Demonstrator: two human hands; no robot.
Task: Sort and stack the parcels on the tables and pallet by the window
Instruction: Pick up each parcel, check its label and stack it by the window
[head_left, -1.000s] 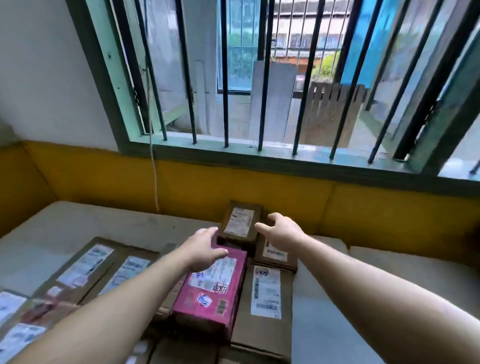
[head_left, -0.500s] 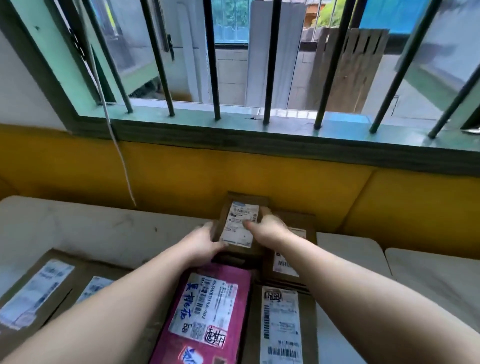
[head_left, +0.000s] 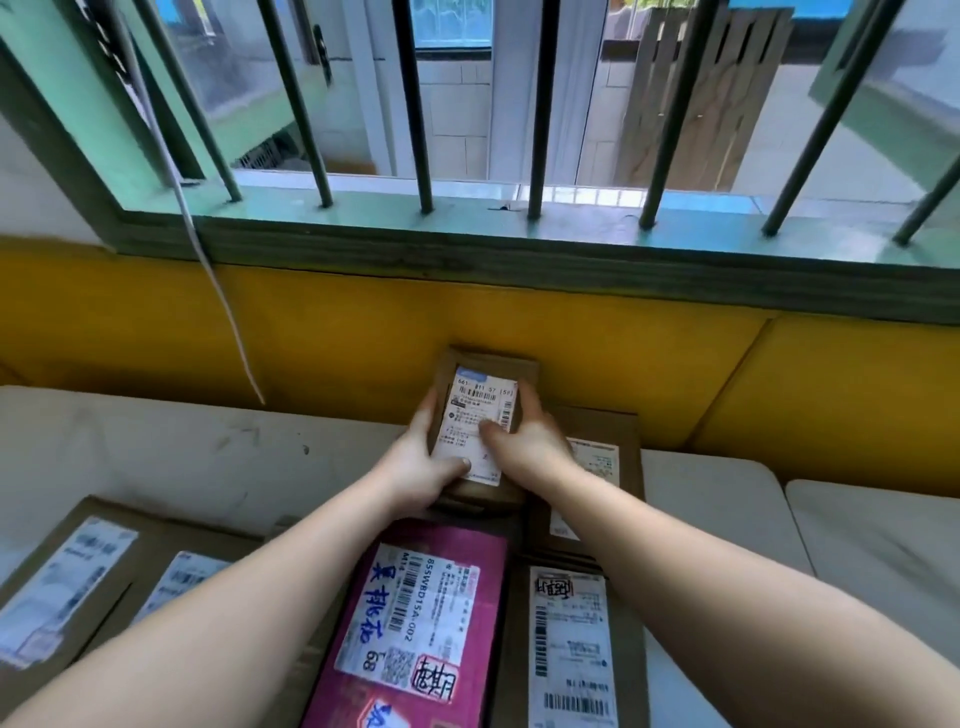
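Scuffed white table (head_left: 197, 457) under brown parcels (head_left: 67, 587), perhaps several stacked.

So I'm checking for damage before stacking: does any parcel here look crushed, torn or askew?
Nothing stands out. The small brown parcel held by the left hand and right hand looks intact, as does the pink parcel; labels lie flat.

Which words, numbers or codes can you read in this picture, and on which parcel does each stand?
"855WBD15A-002", "M14", "68": label on the pink parcel.
"661", "11 57": label on the small brown parcel gripped by left hand and right hand.
Handwritten blue characters, barcodes and other labels: not legible.
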